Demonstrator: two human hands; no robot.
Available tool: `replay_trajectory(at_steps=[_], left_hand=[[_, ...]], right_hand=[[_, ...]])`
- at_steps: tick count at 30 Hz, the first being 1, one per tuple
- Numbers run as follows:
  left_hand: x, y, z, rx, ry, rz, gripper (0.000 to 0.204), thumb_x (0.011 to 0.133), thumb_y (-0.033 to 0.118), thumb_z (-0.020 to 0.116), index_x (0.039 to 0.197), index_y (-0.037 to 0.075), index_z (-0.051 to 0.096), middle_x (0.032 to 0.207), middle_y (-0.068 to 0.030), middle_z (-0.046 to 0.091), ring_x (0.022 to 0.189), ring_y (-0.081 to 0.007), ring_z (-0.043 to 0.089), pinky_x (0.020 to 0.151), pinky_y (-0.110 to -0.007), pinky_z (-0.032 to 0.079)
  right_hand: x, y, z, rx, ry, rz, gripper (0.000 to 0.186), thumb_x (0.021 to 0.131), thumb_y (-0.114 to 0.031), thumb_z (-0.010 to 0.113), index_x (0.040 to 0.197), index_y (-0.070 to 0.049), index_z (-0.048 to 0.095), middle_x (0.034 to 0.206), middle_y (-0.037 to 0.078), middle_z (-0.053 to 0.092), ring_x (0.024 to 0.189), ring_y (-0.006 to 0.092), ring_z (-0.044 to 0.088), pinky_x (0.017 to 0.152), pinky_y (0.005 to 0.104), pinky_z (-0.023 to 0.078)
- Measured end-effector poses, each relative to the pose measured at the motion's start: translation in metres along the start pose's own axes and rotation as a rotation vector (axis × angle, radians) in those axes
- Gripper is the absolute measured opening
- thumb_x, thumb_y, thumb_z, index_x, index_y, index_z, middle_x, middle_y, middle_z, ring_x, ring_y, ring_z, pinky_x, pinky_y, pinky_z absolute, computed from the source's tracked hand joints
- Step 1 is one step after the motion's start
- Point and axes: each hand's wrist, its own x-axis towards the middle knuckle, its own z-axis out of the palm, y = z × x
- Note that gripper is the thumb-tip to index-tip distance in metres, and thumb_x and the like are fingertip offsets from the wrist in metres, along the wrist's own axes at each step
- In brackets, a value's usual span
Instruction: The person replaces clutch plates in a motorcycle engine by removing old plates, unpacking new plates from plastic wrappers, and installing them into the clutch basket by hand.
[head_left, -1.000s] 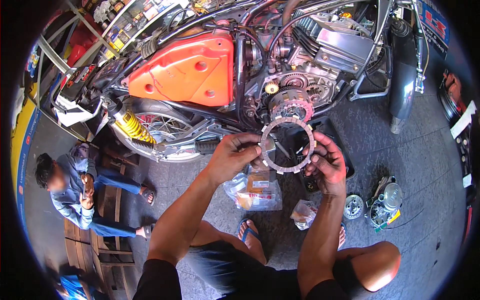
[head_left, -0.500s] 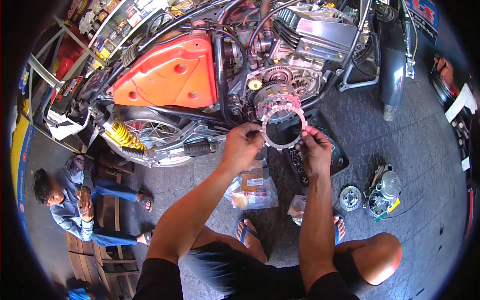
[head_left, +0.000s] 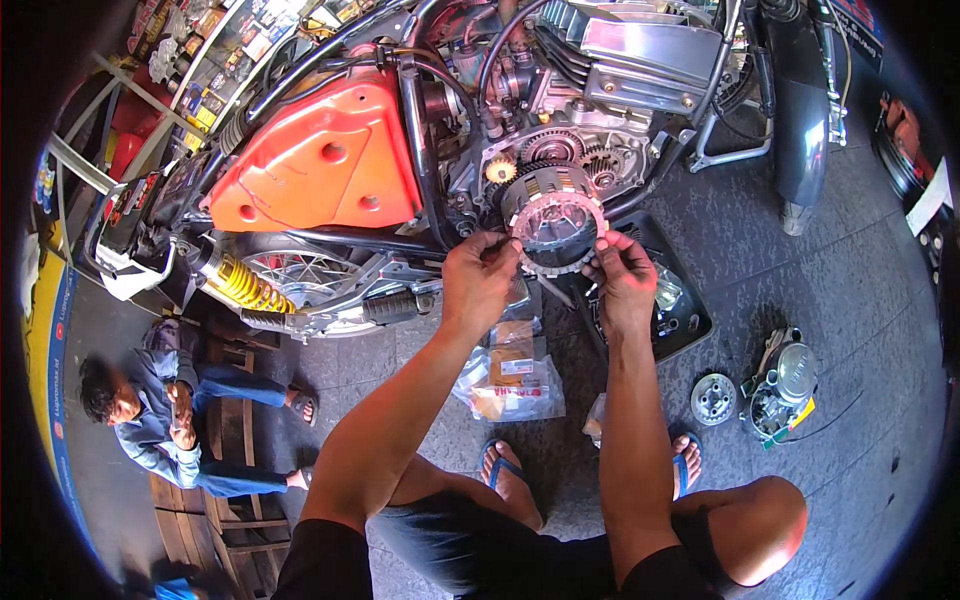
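My left hand (head_left: 480, 278) and my right hand (head_left: 626, 282) pinch opposite sides of a clutch friction plate (head_left: 556, 271), a thin ring with small blocks around it. The ring is at the open face of the clutch basket (head_left: 548, 183) on the motorcycle's engine. Through the ring the round inner part of the clutch shows. Whether the ring touches the basket I cannot tell. Above the basket, gears (head_left: 553, 147) sit exposed in the opened engine case, with a small yellowish gear (head_left: 500, 172) at its left.
A black tray (head_left: 690, 343) with loose metal parts lies below the engine. Nearby are plastic packets (head_left: 515, 385), a round metal plate (head_left: 714, 399) and a removed engine cover (head_left: 785, 385). An orange tank (head_left: 315, 165) is left of the engine. Another person (head_left: 160, 420) sits on a wooden bench.
Both hands have raised the friction plate slightly, bringing it from just below the clutch basket over its open face. The view has shifted a little.
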Motion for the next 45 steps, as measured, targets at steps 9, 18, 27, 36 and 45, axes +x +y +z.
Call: replay_trajectory(at_steps=[9, 18, 27, 36, 45], left_hand=[[0.004, 0.000, 0.008, 0.309, 0.150, 0.163, 0.022, 0.089, 0.018, 0.071, 0.092, -0.003, 0.067, 0.069, -0.0030, 0.063, 0.056, -0.0080, 0.053, 0.052, -0.026, 0.043], [0.007, 0.002, 0.009, 0.415, 0.229, 0.245, 0.024, 0.087, 0.020, 0.073, 0.090, -0.004, 0.068, 0.071, -0.0082, 0.067, 0.060, -0.0118, 0.058, 0.057, -0.030, 0.047], [0.009, 0.003, 0.005, 0.517, 0.223, 0.332, 0.025, 0.084, 0.018, 0.073, 0.094, -0.004, 0.065, 0.081, -0.0153, 0.070, 0.072, -0.0212, 0.067, 0.068, -0.032, 0.051], [0.022, -0.013, 0.003, 0.479, 0.219, 0.479, 0.022, 0.084, 0.016, 0.074, 0.094, -0.002, 0.066, 0.080, -0.0090, 0.069, 0.071, -0.0139, 0.062, 0.067, -0.029, 0.050], [0.016, -0.008, 0.009, 0.511, 0.209, 0.320, 0.023, 0.083, 0.015, 0.073, 0.097, -0.002, 0.065, 0.084, -0.0125, 0.071, 0.072, -0.0175, 0.065, 0.070, -0.032, 0.051]], right_hand=[[0.007, 0.011, 0.012, -0.149, 0.096, -0.167, 0.016, 0.091, -0.011, 0.070, 0.098, 0.001, 0.062, 0.079, 0.003, 0.063, 0.068, 0.0091, 0.059, 0.063, 0.0269, 0.058], [0.018, 0.024, 0.012, -0.228, 0.116, -0.271, 0.014, 0.091, -0.010, 0.070, 0.094, 0.000, 0.061, 0.082, 0.003, 0.062, 0.070, 0.0095, 0.059, 0.062, 0.0263, 0.057], [0.018, 0.027, 0.012, -0.311, 0.114, -0.288, 0.012, 0.091, -0.007, 0.069, 0.091, 0.000, 0.058, 0.081, 0.003, 0.061, 0.069, 0.0087, 0.058, 0.060, 0.0253, 0.056], [0.026, 0.040, 0.007, -0.562, 0.210, -0.491, 0.010, 0.088, -0.004, 0.067, 0.091, 0.002, 0.059, 0.077, 0.011, 0.063, 0.071, 0.0182, 0.058, 0.068, 0.0335, 0.051], [0.019, 0.032, 0.007, -0.627, 0.201, -0.521, 0.014, 0.084, 0.001, 0.070, 0.090, 0.002, 0.057, 0.075, 0.004, 0.062, 0.068, 0.0083, 0.056, 0.063, 0.0261, 0.048]])
